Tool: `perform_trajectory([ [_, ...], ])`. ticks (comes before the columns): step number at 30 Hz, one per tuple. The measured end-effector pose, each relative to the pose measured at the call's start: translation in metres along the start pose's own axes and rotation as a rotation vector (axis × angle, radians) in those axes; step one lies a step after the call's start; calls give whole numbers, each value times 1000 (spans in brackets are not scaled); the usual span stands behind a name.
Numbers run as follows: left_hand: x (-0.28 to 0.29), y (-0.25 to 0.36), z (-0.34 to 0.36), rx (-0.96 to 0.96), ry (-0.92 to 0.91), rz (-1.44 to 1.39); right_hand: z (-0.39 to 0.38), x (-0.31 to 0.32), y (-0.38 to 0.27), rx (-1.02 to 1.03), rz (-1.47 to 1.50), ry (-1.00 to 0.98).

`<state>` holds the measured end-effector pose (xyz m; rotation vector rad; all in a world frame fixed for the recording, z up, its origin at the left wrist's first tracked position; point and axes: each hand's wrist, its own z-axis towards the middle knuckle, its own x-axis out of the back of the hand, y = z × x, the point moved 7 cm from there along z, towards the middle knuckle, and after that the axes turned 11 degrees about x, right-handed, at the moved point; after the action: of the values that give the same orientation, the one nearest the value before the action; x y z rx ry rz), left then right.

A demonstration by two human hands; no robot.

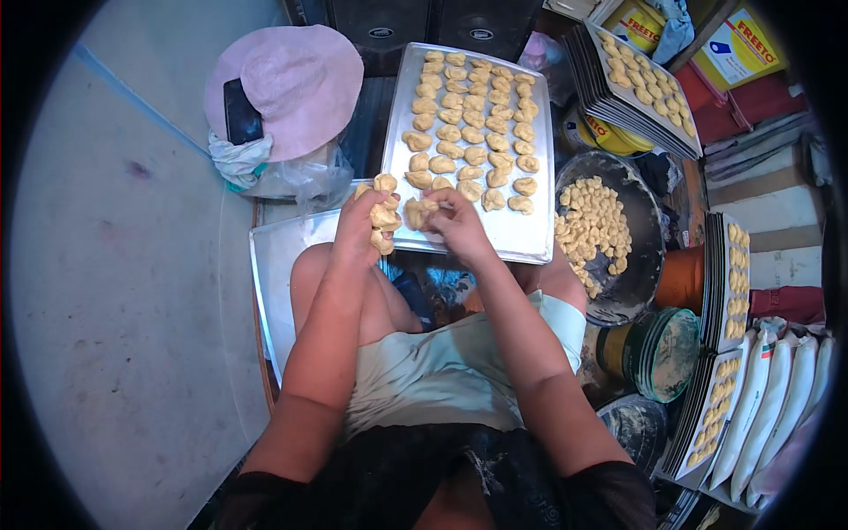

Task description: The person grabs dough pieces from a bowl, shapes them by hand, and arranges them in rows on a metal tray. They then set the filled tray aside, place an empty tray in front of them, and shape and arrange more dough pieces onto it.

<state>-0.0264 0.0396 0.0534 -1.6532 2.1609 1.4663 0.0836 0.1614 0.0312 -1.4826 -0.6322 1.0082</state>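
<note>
Left hand is up over the near-left corner of the tray, fingers curled around a clump of dough pieces; several lumps stick out above and below the fist, so it is gripping a handful, not pinching. Right hand sits just beside it, fingers bent and closed on a single dough piece, which is squeezed between fingertips and thumb. That piece lies between the two hands, touching the right one and very near the left's clump. Both hands hover at the tray's near edge, above the knees.

Just beyond the right hand's knuckles, rows of shaped pieces run away up the tray, packed close; the nearest ones lie right by the fingertips, and the near strip of tray on the right of that hand is bare metal. To the right of the right hand, well apart, a dark bowl holds a heap of small dough lumps. Farther off on that side, stacked trays carry more pieces, and another stack stands on edge. Below that are white sacks.

Left of the left hand, a second tray lies under the wrist. Beyond it, a pink hat rests on a bag, with a dark phone tucked at its edge.
</note>
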Motion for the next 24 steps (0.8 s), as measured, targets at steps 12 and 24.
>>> perform_trajectory([
  [12,-13,-15,14,-14,-58,459,-15,16,-54,429,-1082,19],
  [24,-14,10,-2,-106,-37,489,22,18,-80,297,-605,21],
])
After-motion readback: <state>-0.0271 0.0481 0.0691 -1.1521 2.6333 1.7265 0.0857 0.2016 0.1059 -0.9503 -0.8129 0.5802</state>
